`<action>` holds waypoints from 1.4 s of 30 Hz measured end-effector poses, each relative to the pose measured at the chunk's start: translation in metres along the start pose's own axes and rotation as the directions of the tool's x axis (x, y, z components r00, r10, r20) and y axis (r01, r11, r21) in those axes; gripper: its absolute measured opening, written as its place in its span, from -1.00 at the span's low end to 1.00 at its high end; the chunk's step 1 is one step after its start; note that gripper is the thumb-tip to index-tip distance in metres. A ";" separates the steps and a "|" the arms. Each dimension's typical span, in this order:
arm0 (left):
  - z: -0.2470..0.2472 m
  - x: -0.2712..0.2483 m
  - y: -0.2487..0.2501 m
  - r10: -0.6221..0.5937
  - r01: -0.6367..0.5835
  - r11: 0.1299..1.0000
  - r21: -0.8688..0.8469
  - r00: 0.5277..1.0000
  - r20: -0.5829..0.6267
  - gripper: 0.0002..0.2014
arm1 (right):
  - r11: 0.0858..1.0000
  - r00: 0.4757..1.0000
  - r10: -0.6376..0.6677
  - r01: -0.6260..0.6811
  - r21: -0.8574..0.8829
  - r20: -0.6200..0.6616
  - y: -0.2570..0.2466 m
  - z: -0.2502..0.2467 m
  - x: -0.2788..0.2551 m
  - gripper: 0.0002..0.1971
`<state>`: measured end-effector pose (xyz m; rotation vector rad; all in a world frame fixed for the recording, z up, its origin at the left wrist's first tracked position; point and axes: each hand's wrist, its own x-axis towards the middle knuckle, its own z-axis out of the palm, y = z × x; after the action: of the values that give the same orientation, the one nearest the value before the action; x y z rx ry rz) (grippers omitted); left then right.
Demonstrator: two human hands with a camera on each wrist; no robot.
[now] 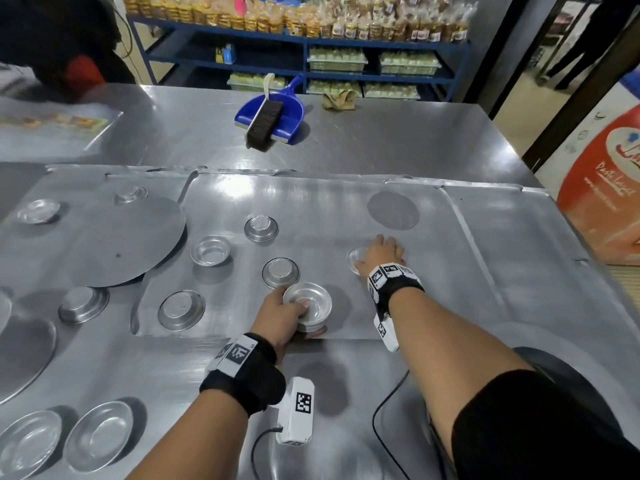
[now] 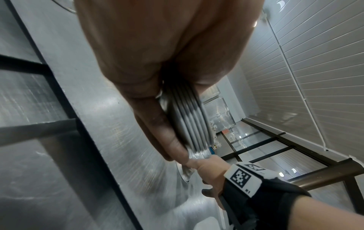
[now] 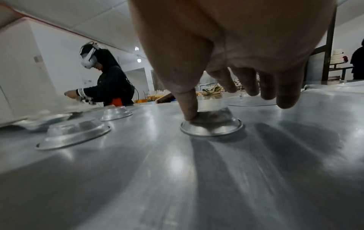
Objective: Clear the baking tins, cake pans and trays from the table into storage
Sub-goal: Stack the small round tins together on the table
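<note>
My left hand grips a stack of several small round aluminium tins just above the table, near its front middle. The left wrist view shows the stack edge-on, pinched between thumb and fingers. My right hand reaches over an upturned small tin lying on a large flat tray. Seen from the right wrist, the thumb touches that tin and the other fingers hang spread beyond it. More small tins lie to the left.
A big round metal disc, a smaller one and wider dishes lie on the trays. A blue dustpan with brush and a cloth sit at the far edge. An orange box stands right. Another person works beyond.
</note>
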<state>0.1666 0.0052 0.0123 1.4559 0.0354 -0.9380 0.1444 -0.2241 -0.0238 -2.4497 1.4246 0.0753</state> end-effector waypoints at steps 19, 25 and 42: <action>-0.010 -0.014 0.005 -0.022 0.020 0.999 0.035 0.998 0.060 -0.69 | 0.978 0.991 -0.111 0.124 0.168 -0.080 -0.004 -0.005 -0.033 -0.42; -0.015 -0.017 0.007 -0.064 0.064 0.998 0.000 0.997 0.044 -0.68 | 0.926 0.970 -0.193 0.230 0.301 -0.148 -0.014 -0.023 -0.078 -0.39; -0.048 -0.012 0.015 -0.106 0.115 0.988 -0.099 0.991 0.087 -0.63 | 0.514 0.828 -0.492 0.525 0.679 -0.269 -0.037 0.015 -0.170 -0.50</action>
<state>0.1915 0.0497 0.0229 1.3295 0.1045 -1.0699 0.0919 -0.0599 0.0040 -2.0291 0.4800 -0.5807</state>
